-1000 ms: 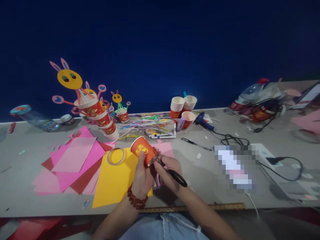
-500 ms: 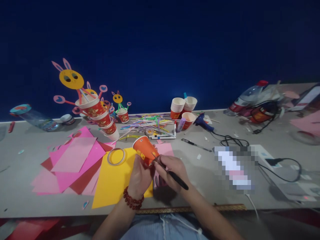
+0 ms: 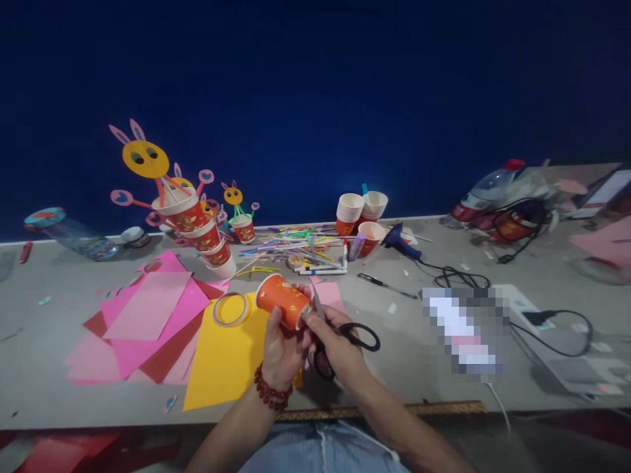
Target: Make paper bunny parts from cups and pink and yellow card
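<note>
My left hand (image 3: 286, 348), with a red bead bracelet at the wrist, is closed around an orange paper cup (image 3: 282, 299). The cup lies tilted, its white rim toward the upper left and its base toward my right hand. In my right hand (image 3: 340, 345) is a pair of scissors (image 3: 363, 336) with black handles, the blades pointing up beside the cup. My right fingertips touch the base end of the cup. Beneath lies a yellow paper sheet (image 3: 221, 368) with a tape roll (image 3: 230, 309) on it.
Pink and red paper sheets (image 3: 148, 302) lie on the left. Cup figures with rabbit faces (image 3: 146, 159) stand behind them. Straws (image 3: 296, 243), stacked cups (image 3: 351, 207), a glue gun (image 3: 401, 243), a pen (image 3: 387, 285) and a plastic bottle (image 3: 486, 190) lie farther back and right.
The cup has turned to lie flatter, its rim shifting left. The scissors have swung from pointing at the cup to pointing upward, their handles spread, and my right fingers have come to the cup's base.
</note>
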{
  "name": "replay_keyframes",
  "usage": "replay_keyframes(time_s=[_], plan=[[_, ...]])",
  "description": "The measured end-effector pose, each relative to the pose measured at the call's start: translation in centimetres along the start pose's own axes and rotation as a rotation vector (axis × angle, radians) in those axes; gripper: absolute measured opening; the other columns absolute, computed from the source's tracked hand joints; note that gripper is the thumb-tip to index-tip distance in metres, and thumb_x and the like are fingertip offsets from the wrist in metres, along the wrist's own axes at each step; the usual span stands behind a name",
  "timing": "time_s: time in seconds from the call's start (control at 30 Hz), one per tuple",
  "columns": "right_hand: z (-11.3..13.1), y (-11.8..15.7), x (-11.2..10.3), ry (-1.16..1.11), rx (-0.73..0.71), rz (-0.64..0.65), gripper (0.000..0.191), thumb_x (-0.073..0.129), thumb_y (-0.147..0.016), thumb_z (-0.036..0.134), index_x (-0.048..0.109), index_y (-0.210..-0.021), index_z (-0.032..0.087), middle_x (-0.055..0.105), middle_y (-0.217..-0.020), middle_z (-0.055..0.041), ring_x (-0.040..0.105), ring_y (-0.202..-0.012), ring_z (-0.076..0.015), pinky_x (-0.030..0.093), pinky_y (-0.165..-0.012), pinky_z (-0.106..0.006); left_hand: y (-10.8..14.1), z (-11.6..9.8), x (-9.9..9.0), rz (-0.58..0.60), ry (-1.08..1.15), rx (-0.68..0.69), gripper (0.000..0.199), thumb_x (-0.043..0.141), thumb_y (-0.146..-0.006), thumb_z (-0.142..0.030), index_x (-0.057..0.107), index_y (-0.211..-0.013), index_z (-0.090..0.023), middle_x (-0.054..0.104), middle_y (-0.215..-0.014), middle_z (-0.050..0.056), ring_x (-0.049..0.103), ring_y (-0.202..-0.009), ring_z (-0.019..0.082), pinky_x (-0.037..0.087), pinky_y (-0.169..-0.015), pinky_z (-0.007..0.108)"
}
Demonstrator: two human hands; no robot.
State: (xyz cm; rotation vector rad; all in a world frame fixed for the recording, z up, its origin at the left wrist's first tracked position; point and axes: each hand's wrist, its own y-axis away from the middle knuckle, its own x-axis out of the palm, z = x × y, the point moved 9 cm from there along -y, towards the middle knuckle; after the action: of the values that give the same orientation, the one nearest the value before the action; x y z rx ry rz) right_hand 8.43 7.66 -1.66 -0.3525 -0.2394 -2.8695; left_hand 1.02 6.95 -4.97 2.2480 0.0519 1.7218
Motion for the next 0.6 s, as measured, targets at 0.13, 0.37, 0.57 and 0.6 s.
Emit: replay_keyframes(time_s=[0.13,0.37,0.57,0.6], plan=[[2.2,0.1,-0.2,0.343,-0.18,0.02,0.029,0.059,-0.088,0.041,0.058,-0.069,0.019,0.054,-0.056,0.0023,0.049,-0.052,-0.013,0.038,-0.048,-0.023,-0.1,-0.5,1.0,0.092,0.037,0.013,0.051,0.056,-0.093,-0.041,0.049,-0.141,-0.026,0.07,-0.122,0.009,0.071,-0.101,0.022,0.056,-0.088,0.034],[4.5,0.1,0.0,0.615,-0.386,0.033,0.029,0.057,-0.088,0.032,0.054,-0.061,0.02,0.054,-0.059,0.0016,0.049,-0.057,-0.0137,0.038,-0.056,-0.025,-0.3,-0.7,0.5,-0.044,-0.013,-0.001,0.038,0.06,-0.091,-0.034,0.063,-0.124,-0.015,0.076,-0.101,0.01,0.072,-0.097,0.023,0.054,-0.095,0.037],[1.0,-0.2,-0.2,0.048,-0.051,-0.002,0.027,0.065,-0.085,0.043,0.063,-0.071,0.02,0.059,-0.053,0.0027,0.052,-0.047,-0.013,0.042,-0.047,-0.023,-0.1,-0.4,0.8,0.033,0.019,0.019,0.047,0.062,-0.087,-0.03,0.056,-0.133,-0.022,0.075,-0.102,0.007,0.072,-0.088,0.02,0.058,-0.069,0.026],[0.6,-0.1,-0.1,-0.021,-0.006,-0.011,0.026,0.067,-0.084,0.044,0.064,-0.073,0.02,0.06,-0.052,0.0032,0.051,-0.044,-0.0126,0.043,-0.046,-0.023,0.0,-0.3,0.8,0.042,0.004,0.018,0.048,0.063,-0.086,-0.031,0.056,-0.133,-0.023,0.075,-0.101,0.007,0.073,-0.083,0.021,0.058,-0.063,0.025]])
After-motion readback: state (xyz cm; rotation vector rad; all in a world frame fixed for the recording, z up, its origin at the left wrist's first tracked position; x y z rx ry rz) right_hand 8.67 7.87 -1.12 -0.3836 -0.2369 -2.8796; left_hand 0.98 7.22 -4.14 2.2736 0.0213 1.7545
